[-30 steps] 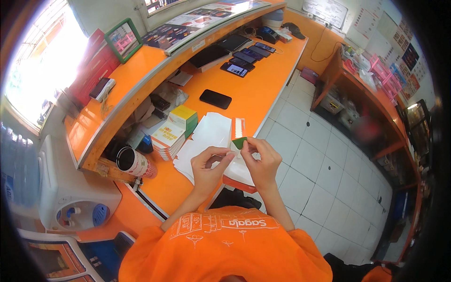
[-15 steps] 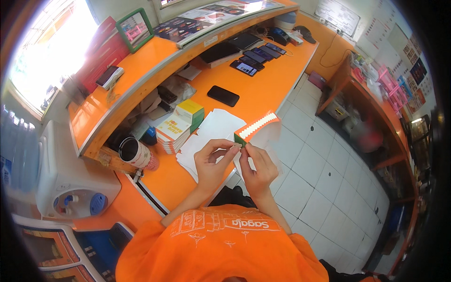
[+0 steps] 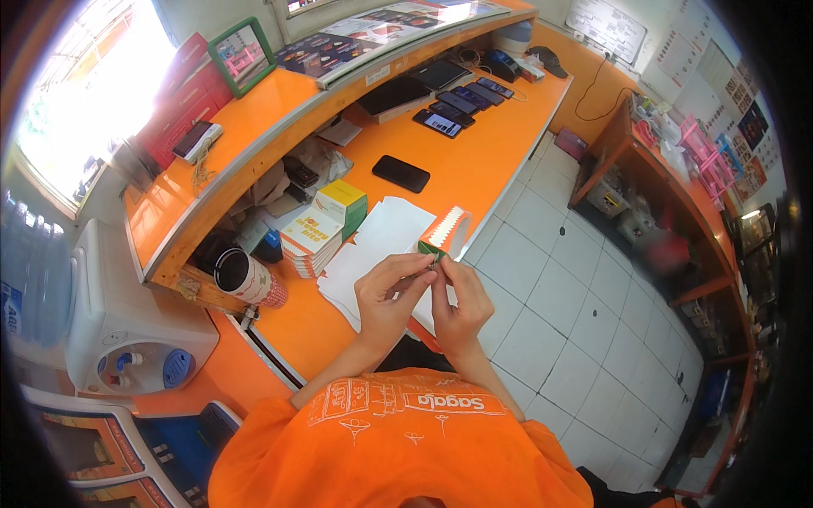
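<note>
In front of me, over the counter's edge, both hands meet fingertip to fingertip at the near green end of a folded cardboard piece (image 3: pixel 441 232). It is orange with a white zigzag band along its top. My left hand (image 3: pixel 388 292) pinches that end from the left, its fingers curled. My right hand (image 3: pixel 460 306) grips it from the right, thumb and fingers pressed together. The fingers hide the exact spot they press. Loose white sheets (image 3: pixel 360 256) lie on the counter beneath and left of my hands.
Left of the sheets stands a stack of flat yellow, white and green cartons (image 3: pixel 318 235), beside a patterned paper cup (image 3: pixel 251 278). A black phone (image 3: pixel 401 173) rests on the orange counter (image 3: pixel 474 161), with several more phones (image 3: pixel 457 103) farther back. A water dispenser (image 3: pixel 127 313) is at left.
The cardboard piece has turned and drawn in toward me, its far end now farther left and its side less visible. My right hand has shifted slightly left.
</note>
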The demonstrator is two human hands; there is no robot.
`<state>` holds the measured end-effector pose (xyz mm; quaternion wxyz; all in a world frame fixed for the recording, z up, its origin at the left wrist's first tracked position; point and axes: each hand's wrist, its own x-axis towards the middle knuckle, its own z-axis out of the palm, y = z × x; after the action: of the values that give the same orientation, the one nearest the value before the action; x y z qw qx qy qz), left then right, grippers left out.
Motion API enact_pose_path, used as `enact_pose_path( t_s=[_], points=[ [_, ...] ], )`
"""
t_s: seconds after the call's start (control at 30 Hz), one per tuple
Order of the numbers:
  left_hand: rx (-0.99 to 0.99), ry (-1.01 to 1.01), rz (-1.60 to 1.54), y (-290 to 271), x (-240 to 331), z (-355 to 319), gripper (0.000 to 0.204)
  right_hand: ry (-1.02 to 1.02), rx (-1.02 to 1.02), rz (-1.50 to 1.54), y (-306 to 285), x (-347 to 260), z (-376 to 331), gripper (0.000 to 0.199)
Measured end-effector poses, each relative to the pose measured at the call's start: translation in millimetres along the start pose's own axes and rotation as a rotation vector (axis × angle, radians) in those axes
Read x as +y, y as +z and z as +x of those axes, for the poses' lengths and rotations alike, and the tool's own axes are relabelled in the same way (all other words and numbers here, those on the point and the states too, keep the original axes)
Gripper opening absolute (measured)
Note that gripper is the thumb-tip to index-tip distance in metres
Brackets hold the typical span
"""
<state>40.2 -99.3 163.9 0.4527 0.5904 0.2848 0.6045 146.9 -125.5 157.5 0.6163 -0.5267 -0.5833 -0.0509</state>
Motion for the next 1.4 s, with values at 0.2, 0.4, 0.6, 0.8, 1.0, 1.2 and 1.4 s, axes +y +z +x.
enact_pose_path(
  t_s=[0.2,0.4,0.6,0.8,1.0,1.2,1.4],
  points=[
    [-0.015,0.093,0.115,-1.4,-5.2,-0.9,0.030,0.058,-0.047,0.116,0.9,-5.2,-5.5,0.020],
    [-0.178,0.176,0.457,-5.1,-15.9,1.2,0.031,0.868,0.004,1.106,0.4,0.2,-4.6,0.024],
    [-0.051,-0.017,0.031,-2.9,-41.7,-1.7,0.054,0.881,-0.246,0.821,2.4,21.5,-12.7,0.030],
    [-0.108,-0.129,0.307,-15.7,-54.6,-2.4,0.059,1.021,-0.301,0.980,14.5,18.8,-29.4,0.027],
    [-0.090,0.155,0.495,-20.9,-51.3,-2.4,0.067,1.051,-0.344,0.959,11.9,12.3,-32.4,0.027],
    [-0.157,0.183,0.457,-28.6,-55.7,-1.7,0.069,0.975,-0.442,1.009,12.9,13.0,-33.1,0.030],
    [-0.263,-0.296,-0.095,-29.4,-54.9,-2.3,0.062,1.086,-0.560,0.987,20.0,18.4,-39.1,0.024]
  ],
)
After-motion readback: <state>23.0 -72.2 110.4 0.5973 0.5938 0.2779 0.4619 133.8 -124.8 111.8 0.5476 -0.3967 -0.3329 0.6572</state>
